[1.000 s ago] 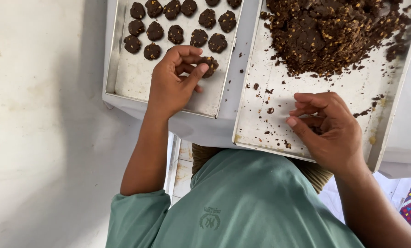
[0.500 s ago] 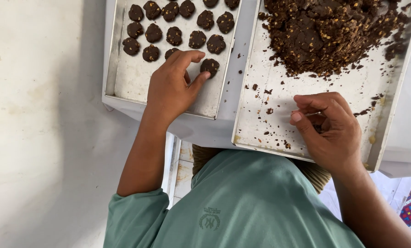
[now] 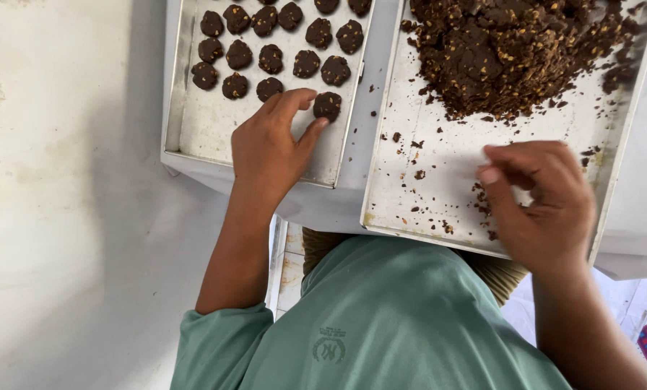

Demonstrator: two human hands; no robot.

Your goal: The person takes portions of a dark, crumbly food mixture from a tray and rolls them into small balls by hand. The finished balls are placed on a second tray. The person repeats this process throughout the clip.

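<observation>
**Visitor:** What are your hands doing right now?

**Me:** My left hand [image 3: 269,144] is spread loose over the left tray [image 3: 193,133]. Thumb and forefinger flank the newest dough piece [image 3: 328,105], which lies near the tray's right rim; the thumb tip touches it, but I'm not gripping it. My right hand [image 3: 540,198] hovers over the right tray [image 3: 439,180], fingers curled in toward the thumb. Whether there's dough pinched inside, I can't tell from here.

**Visitor:** What might go wrong?

**Me:** I think that piece sits close to the rim, so a careless nudge from my thumb could squash it against the edge. My wrist also lies over the tray's near lip, which overhangs the bench [image 3: 323,209]; leaning on it could tip the tray. Crumbs stuck to my right fingers could drop outside the tray.

**Visitor:** How many of each?

**Me:** Two metal trays. Fourteen shaped pieces [image 3: 269,59] in view, counting the newest, though the top row is cut off by the frame. One big heap of loose dark dough [image 3: 511,50], plus scattered crumbs.
</observation>
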